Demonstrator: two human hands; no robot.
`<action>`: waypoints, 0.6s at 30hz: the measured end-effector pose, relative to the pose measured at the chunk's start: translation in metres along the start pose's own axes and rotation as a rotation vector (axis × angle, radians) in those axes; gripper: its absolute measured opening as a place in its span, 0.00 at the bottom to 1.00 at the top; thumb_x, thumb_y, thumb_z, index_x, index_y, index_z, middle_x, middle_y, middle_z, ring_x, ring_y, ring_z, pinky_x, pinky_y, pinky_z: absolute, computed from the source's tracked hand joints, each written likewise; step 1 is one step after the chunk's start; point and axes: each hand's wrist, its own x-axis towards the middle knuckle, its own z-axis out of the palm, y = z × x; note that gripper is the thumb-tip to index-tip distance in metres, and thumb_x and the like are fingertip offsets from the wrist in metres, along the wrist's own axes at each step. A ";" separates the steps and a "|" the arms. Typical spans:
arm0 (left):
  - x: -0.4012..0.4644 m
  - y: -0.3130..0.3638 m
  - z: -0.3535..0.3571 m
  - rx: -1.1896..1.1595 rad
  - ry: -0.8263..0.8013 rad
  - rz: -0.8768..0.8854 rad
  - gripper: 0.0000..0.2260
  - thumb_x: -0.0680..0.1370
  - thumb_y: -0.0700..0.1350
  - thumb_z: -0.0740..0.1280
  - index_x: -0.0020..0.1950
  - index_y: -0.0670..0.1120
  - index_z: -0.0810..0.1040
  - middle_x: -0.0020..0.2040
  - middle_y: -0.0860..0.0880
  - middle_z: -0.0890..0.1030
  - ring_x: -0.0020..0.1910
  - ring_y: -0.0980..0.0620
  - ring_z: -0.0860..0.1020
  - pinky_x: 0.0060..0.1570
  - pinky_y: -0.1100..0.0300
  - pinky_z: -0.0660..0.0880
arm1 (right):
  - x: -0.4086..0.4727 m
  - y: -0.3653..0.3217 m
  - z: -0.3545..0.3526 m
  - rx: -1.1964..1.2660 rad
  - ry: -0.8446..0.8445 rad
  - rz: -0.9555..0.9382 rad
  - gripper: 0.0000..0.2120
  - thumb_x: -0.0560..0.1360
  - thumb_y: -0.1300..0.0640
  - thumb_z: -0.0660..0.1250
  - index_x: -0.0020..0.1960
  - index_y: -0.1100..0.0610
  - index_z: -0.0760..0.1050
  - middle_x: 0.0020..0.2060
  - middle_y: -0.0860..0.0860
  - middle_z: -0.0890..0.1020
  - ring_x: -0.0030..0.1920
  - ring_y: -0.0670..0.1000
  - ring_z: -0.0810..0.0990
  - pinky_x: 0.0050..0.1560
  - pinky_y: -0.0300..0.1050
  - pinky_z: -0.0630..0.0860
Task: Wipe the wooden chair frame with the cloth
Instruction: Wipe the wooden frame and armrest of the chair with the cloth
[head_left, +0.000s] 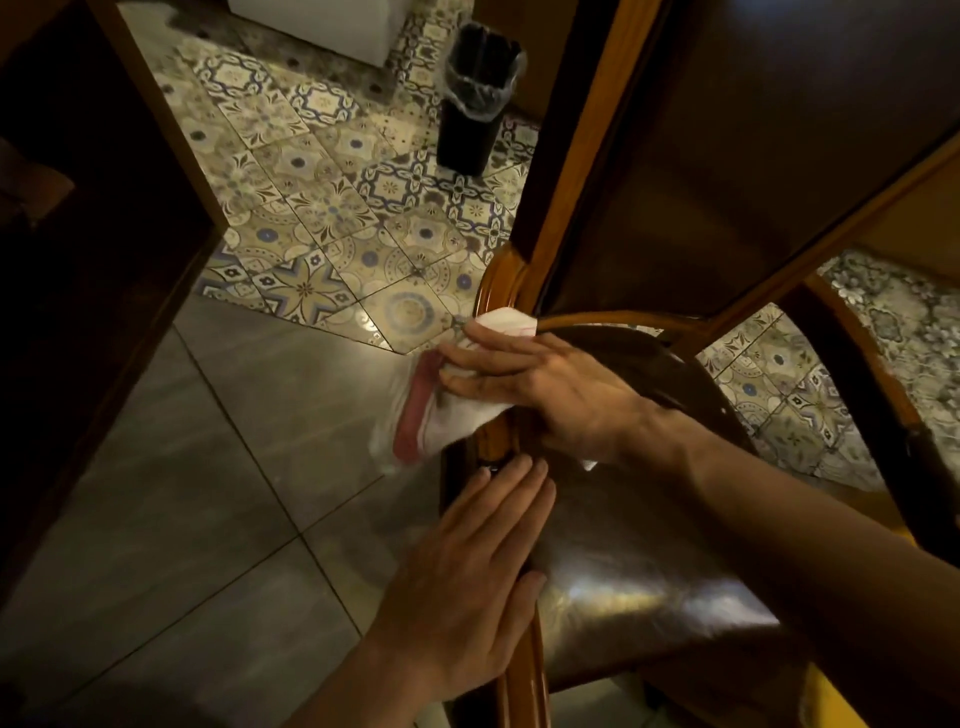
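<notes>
A wooden chair frame (500, 283) with a dark leather seat (639, 561) fills the right half of the head view. My right hand (550, 389) presses a white cloth with a pink stripe (441, 415) against the frame's left rail where the backrest post meets the seat. My left hand (467, 577) lies flat, fingers together, on the seat's left edge just below the cloth. Part of the cloth hangs off the rail to the left.
Patterned floor tiles (332, 208) lie beyond the chair, grey tiles (208, 493) to its left. A black bin with a clear liner (475, 104) stands at the back. Dark wooden furniture (93, 208) borders the left side. Another chair's curved arm (872, 364) is at right.
</notes>
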 end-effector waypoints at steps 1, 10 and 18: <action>0.001 0.000 0.000 0.004 0.003 0.008 0.29 0.83 0.54 0.54 0.82 0.45 0.54 0.83 0.48 0.50 0.82 0.50 0.47 0.79 0.53 0.43 | 0.009 0.006 -0.004 0.011 0.019 0.035 0.45 0.68 0.70 0.68 0.79 0.44 0.59 0.80 0.42 0.54 0.81 0.47 0.45 0.72 0.51 0.54; 0.003 -0.002 0.000 0.020 -0.023 0.000 0.29 0.83 0.54 0.52 0.83 0.45 0.52 0.84 0.49 0.48 0.82 0.51 0.46 0.78 0.53 0.43 | 0.047 0.025 -0.006 0.184 0.205 0.385 0.40 0.76 0.67 0.67 0.80 0.42 0.57 0.82 0.47 0.49 0.81 0.51 0.44 0.76 0.62 0.51; 0.001 -0.003 0.001 0.005 -0.015 -0.012 0.27 0.85 0.54 0.49 0.83 0.46 0.51 0.84 0.50 0.47 0.82 0.51 0.45 0.78 0.51 0.47 | 0.002 -0.006 0.002 0.377 0.184 0.271 0.37 0.72 0.73 0.65 0.76 0.49 0.67 0.80 0.51 0.59 0.80 0.52 0.53 0.78 0.56 0.57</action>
